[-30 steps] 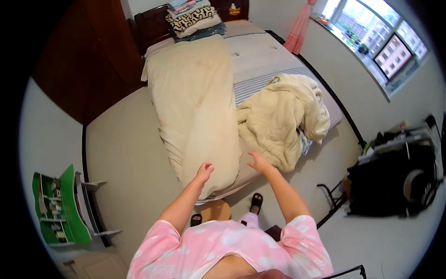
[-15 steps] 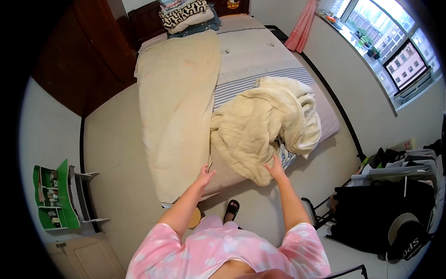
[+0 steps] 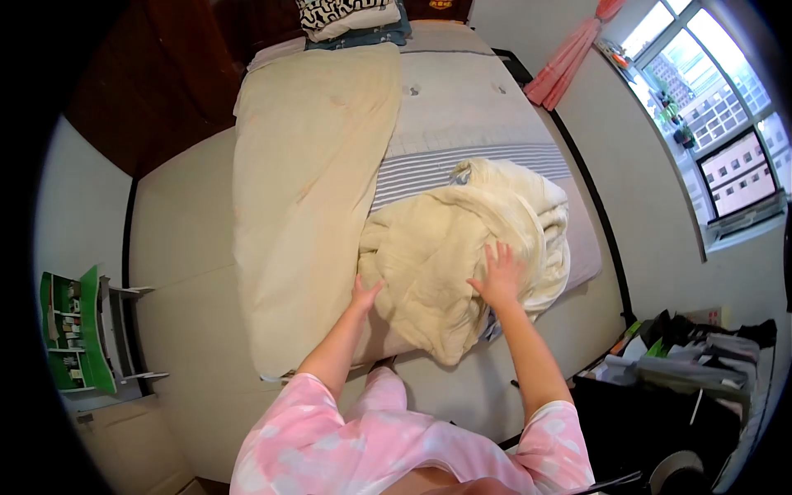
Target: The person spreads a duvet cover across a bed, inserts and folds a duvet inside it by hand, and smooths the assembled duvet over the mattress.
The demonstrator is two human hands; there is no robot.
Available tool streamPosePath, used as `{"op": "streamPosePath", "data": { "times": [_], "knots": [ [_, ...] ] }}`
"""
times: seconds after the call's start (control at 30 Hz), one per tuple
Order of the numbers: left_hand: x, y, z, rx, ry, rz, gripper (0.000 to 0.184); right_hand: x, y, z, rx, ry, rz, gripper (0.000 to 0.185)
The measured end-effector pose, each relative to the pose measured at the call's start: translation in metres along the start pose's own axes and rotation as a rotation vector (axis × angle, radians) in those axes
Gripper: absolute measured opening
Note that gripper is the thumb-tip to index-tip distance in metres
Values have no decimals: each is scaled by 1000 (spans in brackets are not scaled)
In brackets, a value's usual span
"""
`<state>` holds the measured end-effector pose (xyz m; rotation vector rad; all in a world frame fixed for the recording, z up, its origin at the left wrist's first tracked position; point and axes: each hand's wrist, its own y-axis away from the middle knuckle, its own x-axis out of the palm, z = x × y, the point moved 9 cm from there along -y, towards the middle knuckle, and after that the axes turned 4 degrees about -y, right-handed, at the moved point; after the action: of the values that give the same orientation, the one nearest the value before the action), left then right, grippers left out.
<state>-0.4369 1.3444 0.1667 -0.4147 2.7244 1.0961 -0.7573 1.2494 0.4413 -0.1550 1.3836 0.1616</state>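
Note:
A crumpled cream quilt (image 3: 437, 264) lies in a heap on the near right part of the bed (image 3: 462, 99). My right hand (image 3: 501, 276) is over the heap with its fingers spread, holding nothing. At the heap's left edge is my left hand (image 3: 364, 294), thumb and fingers apart, with nothing in it. Left of that hand, a flat cream cover (image 3: 305, 190) stretches along the bed's left side. Whether either palm presses on the cloth cannot be made out.
Folded bedding (image 3: 355, 33) is stacked at the headboard. A black clothes pile (image 3: 652, 421) stands at the lower right, below the window (image 3: 709, 107). A green shelf (image 3: 95, 330) is on the left, a dark wardrobe (image 3: 157, 74) at the upper left.
The view has shifted nearer to the bed's right side. My right hand has moved from the bed's near edge up over the quilt heap. My left hand is now beside the heap.

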Motion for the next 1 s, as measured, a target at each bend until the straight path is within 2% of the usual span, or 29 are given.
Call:
{"op": "streamPosePath", "data": {
  "times": [0.07,0.17,0.27,0.37,0.5,0.67,0.8,0.9,1.0],
  "knots": [
    [19,-23,-12,5,-47,-3,106,14,-43,21,-121,71,57,103],
    [46,-50,-10,-12,-147,-14,108,44,-110,25,-132,117,119,105],
    [60,-62,-8,-30,-195,-11,110,68,-165,-16,68,234,153,112],
    [67,-67,-8,-71,-184,-36,111,91,-174,-53,240,266,268,117],
    [69,-74,-18,-93,-188,-102,113,116,-177,-100,346,308,263,119],
    [88,-84,-79,-139,-322,-90,116,110,-173,-189,553,200,301,120],
    [138,-96,-101,-213,-446,-56,118,115,-175,-263,590,101,306,125],
    [184,-107,-108,-162,-82,18,113,116,-192,-309,578,69,286,126],
    [244,-103,-126,-303,161,161,98,131,-223,-354,401,-169,196,120]
  ]
}}
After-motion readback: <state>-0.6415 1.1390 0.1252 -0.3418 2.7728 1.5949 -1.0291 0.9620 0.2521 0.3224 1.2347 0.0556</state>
